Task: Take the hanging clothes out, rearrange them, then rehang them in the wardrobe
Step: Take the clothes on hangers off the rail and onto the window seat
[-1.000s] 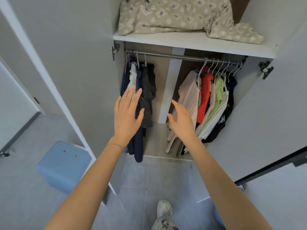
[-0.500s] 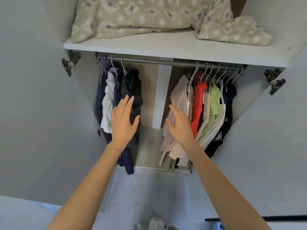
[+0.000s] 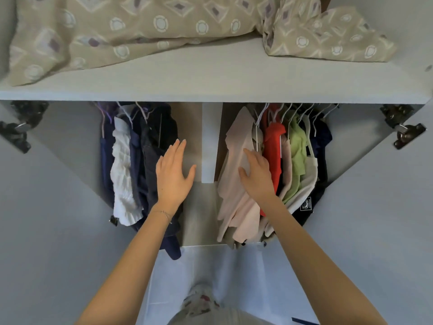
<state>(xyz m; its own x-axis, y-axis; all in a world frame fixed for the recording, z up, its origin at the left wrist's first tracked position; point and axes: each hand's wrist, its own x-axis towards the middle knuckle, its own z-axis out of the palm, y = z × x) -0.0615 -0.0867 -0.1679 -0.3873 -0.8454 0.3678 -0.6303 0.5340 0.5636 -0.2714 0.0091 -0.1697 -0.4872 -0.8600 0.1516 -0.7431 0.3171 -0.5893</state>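
Observation:
Two groups of clothes hang below the wardrobe shelf. On the left are dark navy garments and a white ruffled one. On the right hang a pale pink top, a red top, a light green top, a white one and a dark one. My left hand is stretched flat, fingers straight, in front of the dark garments' right edge, holding nothing. My right hand reaches onto the pale pink top with straight fingers, beside the red one.
A beige patterned bedding bundle lies on the shelf overhead. A white vertical divider separates the two hanging groups. Open doors flank both sides, with hinges at the upper corners. My shoe stands on the tiled floor below.
I have stepped closer, so the wardrobe fills the view. Both hands moved forward into the opening; the right hand now reaches the pink top, the left is level with the dark clothes.

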